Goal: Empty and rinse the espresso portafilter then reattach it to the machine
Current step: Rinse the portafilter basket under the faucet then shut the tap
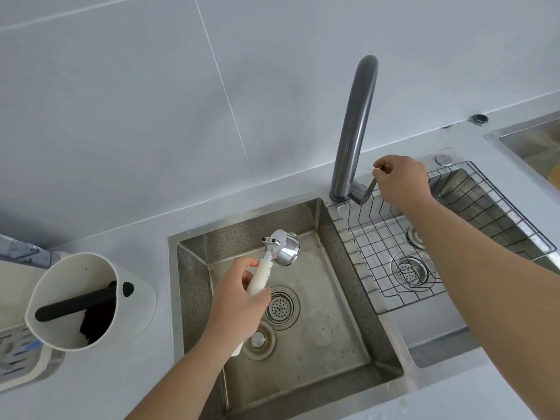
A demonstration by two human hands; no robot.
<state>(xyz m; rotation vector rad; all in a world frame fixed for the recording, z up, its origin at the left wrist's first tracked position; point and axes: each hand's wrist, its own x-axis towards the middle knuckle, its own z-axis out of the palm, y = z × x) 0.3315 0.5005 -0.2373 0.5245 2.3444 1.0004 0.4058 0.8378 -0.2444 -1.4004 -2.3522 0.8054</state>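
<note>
My left hand [239,298] grips the white handle of the portafilter [283,248], whose chrome basket head hangs over the steel sink basin [330,353], above the drain. Up at the right, my right hand [400,180] is closed on the thin lever of the grey faucet [353,131]. The tall spout arches toward me; its outlet is out of view and no water shows. At the far left stands a white knock box [60,295] with a black bar across it and dark coffee grounds inside.
A wire rack [378,244] sits in the second, smaller basin right of the main one. Another steel sink edge [527,137] shows at the far right. A drip tray corner [18,353] of a machine lies at the lower left. Grey tiled wall behind.
</note>
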